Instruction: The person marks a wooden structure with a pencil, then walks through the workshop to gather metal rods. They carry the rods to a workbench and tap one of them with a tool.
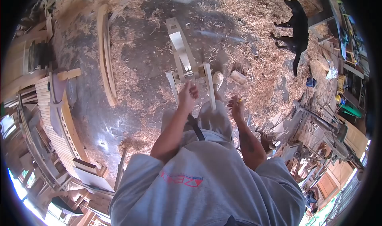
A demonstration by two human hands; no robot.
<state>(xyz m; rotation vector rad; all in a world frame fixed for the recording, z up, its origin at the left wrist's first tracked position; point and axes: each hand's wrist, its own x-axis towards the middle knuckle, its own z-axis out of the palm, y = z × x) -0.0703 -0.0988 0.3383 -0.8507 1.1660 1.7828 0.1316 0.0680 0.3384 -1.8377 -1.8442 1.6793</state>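
A narrow wooden frame (174,26) with a pale smooth panel (180,47) stands on the floor before my legs. Its two side pieces (209,83) reach back toward my knees. My left hand (188,93) is closed with curled fingers just over the near end of this frame; anything inside it is hidden. Out to the right, beside my knee, my right hand (237,104) pinches a small yellow stick-like thing (240,100), too small to name surely. That hand is apart from the frame.
Wood shavings (258,63) cover much of the floor. Long boards (104,55) lie at left, and a wood block (238,77) sits near my right shoe (217,79). A black dog (299,29) lies at upper right. Stacked timber (51,106) and clutter line both sides.
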